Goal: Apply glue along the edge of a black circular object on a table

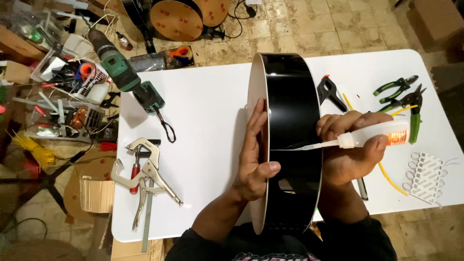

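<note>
One black drum shell [290, 121] on edge at the tabletop [208, 96] near edge. Left hand [253, 154] fingers flat against its pale rim, thumb hooked; right hand [350, 145] fingers clamped on one glue bottle [377, 139]. Two green pliers [403, 96] near right edge.

Bright overhead light, white table [203, 121] near blown out at centre, soft short shadows under the tools. Glossy black drum shell [292, 96] shows glare streaks. Sharp mid-frame; corners dimmer, upper-left clutter murky, mild wide-angle bend at edges.
</note>
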